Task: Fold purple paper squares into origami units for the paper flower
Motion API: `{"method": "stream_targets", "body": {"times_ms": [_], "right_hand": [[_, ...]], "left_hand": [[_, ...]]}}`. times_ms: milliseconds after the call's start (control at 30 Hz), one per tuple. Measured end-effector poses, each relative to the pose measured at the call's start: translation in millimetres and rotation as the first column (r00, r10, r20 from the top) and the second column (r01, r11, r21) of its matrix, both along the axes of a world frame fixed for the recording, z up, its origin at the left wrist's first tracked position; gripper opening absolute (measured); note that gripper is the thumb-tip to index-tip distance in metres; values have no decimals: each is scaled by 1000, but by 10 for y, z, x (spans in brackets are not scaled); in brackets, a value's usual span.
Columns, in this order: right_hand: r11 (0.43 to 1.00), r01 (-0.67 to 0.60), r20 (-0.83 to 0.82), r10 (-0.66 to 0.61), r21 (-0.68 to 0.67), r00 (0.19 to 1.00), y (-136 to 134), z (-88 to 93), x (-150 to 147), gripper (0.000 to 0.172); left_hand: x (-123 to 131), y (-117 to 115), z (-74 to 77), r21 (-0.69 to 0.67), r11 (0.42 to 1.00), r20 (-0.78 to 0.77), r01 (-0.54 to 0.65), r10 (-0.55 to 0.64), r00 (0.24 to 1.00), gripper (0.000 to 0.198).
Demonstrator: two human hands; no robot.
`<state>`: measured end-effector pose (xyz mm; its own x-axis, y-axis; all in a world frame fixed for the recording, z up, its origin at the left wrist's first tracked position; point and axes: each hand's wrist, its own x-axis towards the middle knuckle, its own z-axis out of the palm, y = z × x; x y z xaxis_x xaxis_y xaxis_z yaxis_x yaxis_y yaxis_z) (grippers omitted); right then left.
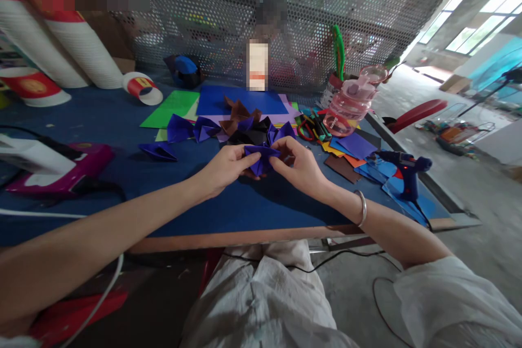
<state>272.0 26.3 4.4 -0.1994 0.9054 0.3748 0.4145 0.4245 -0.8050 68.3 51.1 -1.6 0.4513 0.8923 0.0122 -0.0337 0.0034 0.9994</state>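
A folded purple paper piece point(261, 161) is held up over the blue table, between both hands. My left hand point(232, 167) pinches its left side, thumb on the near face. On the right side, my right hand point(299, 166) grips it between thumb and fingers; some fingertips are hidden behind the paper. Just beyond lie folded purple pieces point(180, 128), brown folded pieces point(238, 118) and a black folded piece point(255, 133). Another purple folded piece point(158, 151) lies apart to the left.
A glue gun point(408, 168) stands at right near coloured paper squares point(356, 145). Behind them are a pink bottle point(349, 106) and scissors point(305, 129). At left are a purple power strip point(61, 174) and stacked paper cups point(87, 49). A perforated metal screen point(196, 16) closes the back.
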Motion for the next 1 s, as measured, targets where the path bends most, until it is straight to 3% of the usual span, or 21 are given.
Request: {"method": "stream_targets", "body": {"times_ms": [333,433,533,600,700,833,900,1000], "right_hand": [[1000,-11,-17,11,4,1000,53,-96,16,15],[999,-10,-7,11,46,1000,45,-107,10,12],[989,-18,8,17,146,1000,22,-90,12,7],[966,-38,23,33,257,999,1,-70,26,5],[898,-91,63,71,430,995,-31,-44,66,8],[719,-139,181,19,681,983,-56,-31,109,13],[633,-152,228,-40,759,973,-60,-29,114,15],[628,-152,227,-40,763,973,-66,-26,104,14]], "left_hand": [[-7,-23,19,56,997,-90,53,-48,995,61],[-10,-14,15,144,989,-129,43,-25,991,56],[-25,-45,48,293,956,-173,6,47,984,38],[-42,-98,79,404,914,-189,-24,109,976,35],[-75,-194,99,549,835,-175,-47,169,970,52],[-109,-267,86,774,632,-190,-38,289,938,62],[-114,-278,91,827,562,-195,-28,332,923,59],[-116,-281,111,849,528,-211,4,334,919,61]]}}
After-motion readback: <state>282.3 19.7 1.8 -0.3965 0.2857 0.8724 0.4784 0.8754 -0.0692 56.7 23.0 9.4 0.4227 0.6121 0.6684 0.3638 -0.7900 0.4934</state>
